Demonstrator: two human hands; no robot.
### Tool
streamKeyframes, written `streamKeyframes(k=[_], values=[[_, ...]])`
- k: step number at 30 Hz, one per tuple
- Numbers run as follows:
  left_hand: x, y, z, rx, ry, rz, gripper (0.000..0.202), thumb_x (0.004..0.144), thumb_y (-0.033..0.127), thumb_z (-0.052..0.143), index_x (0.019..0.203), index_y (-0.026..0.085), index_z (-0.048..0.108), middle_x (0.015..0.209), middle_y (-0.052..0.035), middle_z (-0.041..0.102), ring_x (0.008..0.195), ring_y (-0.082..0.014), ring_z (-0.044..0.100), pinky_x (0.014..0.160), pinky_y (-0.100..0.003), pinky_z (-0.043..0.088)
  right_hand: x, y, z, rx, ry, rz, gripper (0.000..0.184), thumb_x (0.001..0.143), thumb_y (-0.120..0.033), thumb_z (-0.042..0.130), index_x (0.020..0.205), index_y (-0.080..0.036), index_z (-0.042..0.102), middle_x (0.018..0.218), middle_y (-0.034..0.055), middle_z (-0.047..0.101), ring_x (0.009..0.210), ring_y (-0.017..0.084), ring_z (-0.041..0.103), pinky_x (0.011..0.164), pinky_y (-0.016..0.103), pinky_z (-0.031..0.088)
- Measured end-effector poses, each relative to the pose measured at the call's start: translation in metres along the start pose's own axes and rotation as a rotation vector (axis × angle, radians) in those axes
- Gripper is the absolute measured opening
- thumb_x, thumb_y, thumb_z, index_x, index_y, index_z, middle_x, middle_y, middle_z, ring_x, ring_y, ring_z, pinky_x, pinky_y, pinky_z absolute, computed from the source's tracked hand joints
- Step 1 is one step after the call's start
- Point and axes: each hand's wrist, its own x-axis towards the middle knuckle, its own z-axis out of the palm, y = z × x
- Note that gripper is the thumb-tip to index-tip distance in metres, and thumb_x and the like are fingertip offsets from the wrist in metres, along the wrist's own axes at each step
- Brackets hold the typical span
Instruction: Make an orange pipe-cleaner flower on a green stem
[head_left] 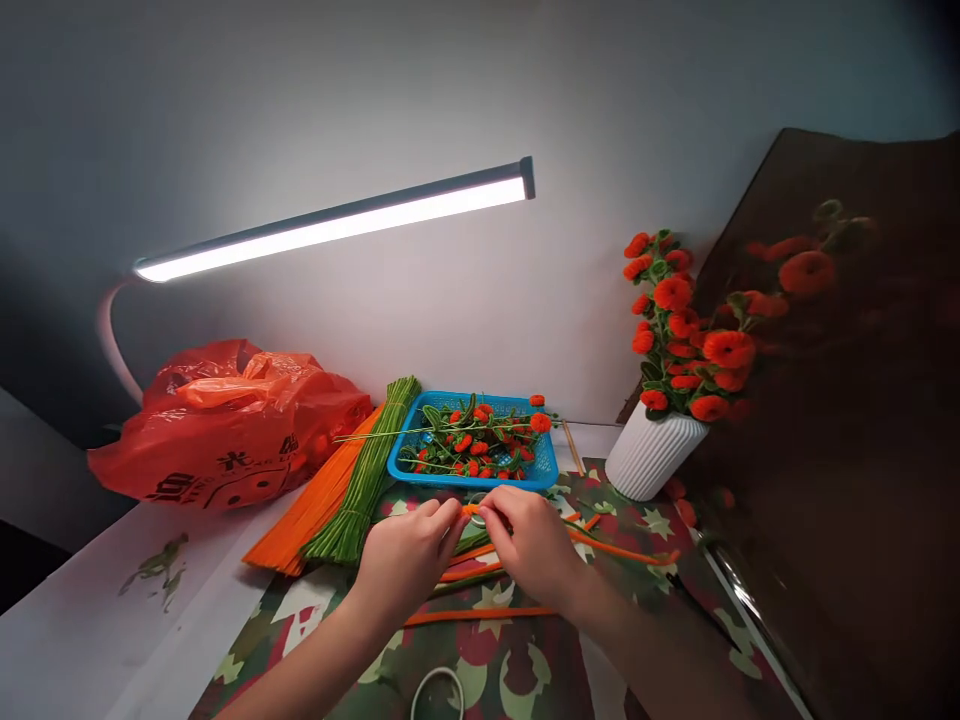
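Observation:
My left hand (409, 555) and my right hand (529, 540) meet over the patterned mat (517, 660), fingertips pinched together on an orange pipe cleaner (471, 510). Its long end trails right past my right hand (622, 550). More loose orange and green stems (480, 572) lie under my hands. Just beyond them stands a blue basket (544, 470) holding several small orange flowers on green stems.
Bundles of orange (315, 505) and green (367, 475) pipe cleaners lie left of the basket. An orange plastic bag (232, 420) sits at far left under a lit lamp bar (337, 225). A white vase (651, 455) of orange flowers stands right, beside a dark glossy panel (847, 400).

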Motion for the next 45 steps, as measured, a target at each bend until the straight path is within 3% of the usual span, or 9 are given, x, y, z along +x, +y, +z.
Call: streamKeyframes(k=[7,11,14,17,22,27,32,37,45], values=[[0.015,-0.023,-0.025,-0.807,-0.062,0.009,0.041,0.091,0.050,0.041,0.075,0.018,0.062,0.063,-0.0006,0.057,0.056,-0.0127,0.047,0.053,-0.022,0.032,-0.001,-0.020,0.011,0.161,0.176,-0.065,0.024,0.092,-0.027,0.045,0.077,-0.018,0.063,0.070,0.0033,0.060,0.062,0.014,0.052,0.059,0.025,0.037],[0.024,-0.041,-0.043,-1.088,-0.190,0.194,0.044,0.088,0.052,0.046,0.073,0.015,0.064,0.063,-0.0005,0.053,0.059,-0.0118,0.043,0.054,-0.022,0.034,0.012,-0.021,0.004,0.369,-0.016,0.063,0.036,0.090,-0.043,0.050,0.069,-0.016,0.064,0.060,-0.0003,0.052,0.051,0.010,0.039,0.048,0.023,0.029],[0.025,-0.053,-0.055,-0.997,-0.404,0.350,0.044,0.085,0.052,0.051,0.071,0.014,0.067,0.052,0.0032,0.042,0.050,-0.0089,0.031,0.046,-0.022,0.024,0.023,-0.017,-0.010,0.390,-0.322,0.117,0.039,0.083,-0.049,0.059,0.065,-0.015,0.062,0.054,-0.0041,0.043,0.050,0.008,0.034,0.047,0.021,0.026],[0.025,-0.056,-0.063,-0.773,-0.485,0.427,0.038,0.084,0.048,0.054,0.070,0.017,0.070,0.048,0.0036,0.041,0.046,-0.0085,0.028,0.044,-0.023,0.019,0.028,-0.020,-0.025,0.256,-0.388,0.099,0.038,0.081,-0.047,0.062,0.062,-0.015,0.059,0.052,-0.0056,0.040,0.051,0.007,0.032,0.047,0.021,0.023],[0.030,-0.042,-0.060,-0.370,-0.104,0.178,0.036,0.083,0.047,0.052,0.060,0.022,0.063,0.049,0.0013,0.050,0.045,-0.0118,0.037,0.046,-0.025,0.020,0.020,-0.043,-0.030,-0.080,-0.093,0.058,0.032,0.090,-0.032,0.051,0.062,-0.016,0.054,0.057,-0.0033,0.047,0.055,0.009,0.039,0.052,0.023,0.024],[0.036,-0.030,-0.053,-0.674,0.108,0.036,0.041,0.085,0.054,0.046,0.072,0.020,0.064,0.053,0.0021,0.051,0.051,-0.0124,0.043,0.048,-0.022,0.030,0.017,-0.042,-0.016,0.136,0.069,0.039,0.030,0.094,-0.032,0.042,0.073,-0.017,0.057,0.064,-0.0011,0.051,0.060,0.011,0.043,0.055,0.022,0.030],[0.030,-0.038,-0.065,-0.930,-0.128,0.249,0.046,0.083,0.057,0.048,0.069,0.016,0.064,0.052,0.0036,0.041,0.049,-0.0090,0.033,0.044,-0.021,0.026,0.021,-0.024,-0.022,0.455,-0.120,0.017,0.036,0.087,-0.044,0.053,0.069,-0.015,0.063,0.063,-0.0009,0.051,0.057,0.010,0.042,0.052,0.022,0.031],[0.026,-0.046,-0.078,-0.672,-0.351,0.430,0.041,0.084,0.050,0.053,0.065,0.017,0.067,0.046,0.0050,0.034,0.045,-0.0082,0.021,0.044,-0.023,0.017,0.019,-0.020,-0.028,0.463,-0.253,-0.014,0.029,0.081,-0.039,0.062,0.070,-0.013,0.068,0.058,-0.0011,0.054,0.053,0.009,0.042,0.049,0.021,0.030],[0.020,-0.014,-0.065,-0.212,0.138,0.049,0.031,0.086,0.046,0.050,0.071,0.023,0.066,0.065,-0.0027,0.063,0.059,-0.0172,0.052,0.052,-0.025,0.022,0.012,-0.039,-0.005,-0.246,0.420,-0.091,0.023,0.087,-0.022,0.053,0.075,-0.017,0.071,0.069,0.0061,0.067,0.066,0.014,0.057,0.062,0.025,0.039]])
